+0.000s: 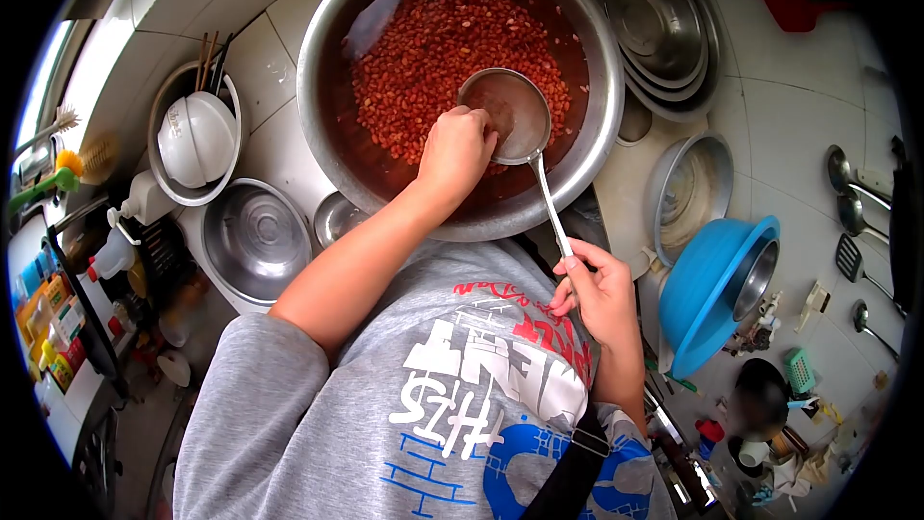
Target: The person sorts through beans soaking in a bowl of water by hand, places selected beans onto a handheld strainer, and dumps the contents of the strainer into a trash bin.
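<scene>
A wide metal basin [318,125] holds many small reddish kernels [404,67], which look like peanuts or beans, under brownish water. Over it is a metal ladle [550,195], its round bowl half across the kernels with cloudy liquid inside. My right hand [599,294] grips the end of the ladle's handle, close to my shirt. At the left rim of the ladle's bowl is my left hand [457,154], fingers curled together. Their tips are partly hidden, so what they hold, if anything, does not show.
Nested metal bowls [664,34] stand right of the basin, with another metal bowl [691,188] and a blue basin [707,303] nearer me. Left are an empty steel bowl [257,241] and a pot with white bowls [197,140]. Utensils [852,260] hang at far right.
</scene>
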Available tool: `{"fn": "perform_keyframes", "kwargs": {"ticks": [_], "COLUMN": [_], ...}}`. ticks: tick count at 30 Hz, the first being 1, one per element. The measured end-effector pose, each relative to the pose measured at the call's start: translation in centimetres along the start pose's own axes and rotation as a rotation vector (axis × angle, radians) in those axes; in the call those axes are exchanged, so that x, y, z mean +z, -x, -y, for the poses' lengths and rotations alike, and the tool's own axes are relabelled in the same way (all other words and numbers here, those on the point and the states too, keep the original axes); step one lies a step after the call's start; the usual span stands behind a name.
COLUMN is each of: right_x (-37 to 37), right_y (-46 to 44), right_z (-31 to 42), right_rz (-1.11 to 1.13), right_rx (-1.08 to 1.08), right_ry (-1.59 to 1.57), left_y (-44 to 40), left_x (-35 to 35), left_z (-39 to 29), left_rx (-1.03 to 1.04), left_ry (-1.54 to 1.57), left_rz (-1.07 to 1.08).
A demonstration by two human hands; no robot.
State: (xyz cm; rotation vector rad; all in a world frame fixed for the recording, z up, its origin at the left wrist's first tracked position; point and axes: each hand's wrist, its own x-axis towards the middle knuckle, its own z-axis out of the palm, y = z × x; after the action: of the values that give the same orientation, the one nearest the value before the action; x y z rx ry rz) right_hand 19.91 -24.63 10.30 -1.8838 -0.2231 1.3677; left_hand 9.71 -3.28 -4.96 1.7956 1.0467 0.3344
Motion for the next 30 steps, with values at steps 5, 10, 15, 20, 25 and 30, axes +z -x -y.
{"fn": "perform_keyframes", "kwargs": {"ticks": [5, 10, 15, 20, 25, 30], "right_x": [-0.2, -0.6, -0.9, -1.2, -1.3, -1.4], "right_y": [0.0, 0.0, 0.1, 0.0, 0.0, 0.0], "right_z": [-0.1, -0.2, -0.3, -0.6, -0.5, -0.4], "right_rz": [0.012, 0.013, -0.003, -0.027, -0.051, -0.070], "right_rx": [0.001, 0.004, -0.034, -0.064, -0.083, -0.113], "right_ry": [0.012, -0.026, -0.007, 0.033, 0.067, 0.101], "left_y": [0.1, -0.2, 0.1, 0.1, 0.5, 0.9], "left_x": [0.2, -0.7, -3.2, -4.1, -4.4, -4.9], "left_z": [0.2, 0.9, -0.7, -1.2, 0.0, 1.1], "left_rx": [0.048, 0.198, -0.042, -0.085, -0.021, 0.014], "left_ry": [-0.053, -0.066, 0.034, 0.012, -0.032, -0.315], "left_rz": [-0.021, -0.051, 0.044, 0.043, -0.015, -0.003]}}
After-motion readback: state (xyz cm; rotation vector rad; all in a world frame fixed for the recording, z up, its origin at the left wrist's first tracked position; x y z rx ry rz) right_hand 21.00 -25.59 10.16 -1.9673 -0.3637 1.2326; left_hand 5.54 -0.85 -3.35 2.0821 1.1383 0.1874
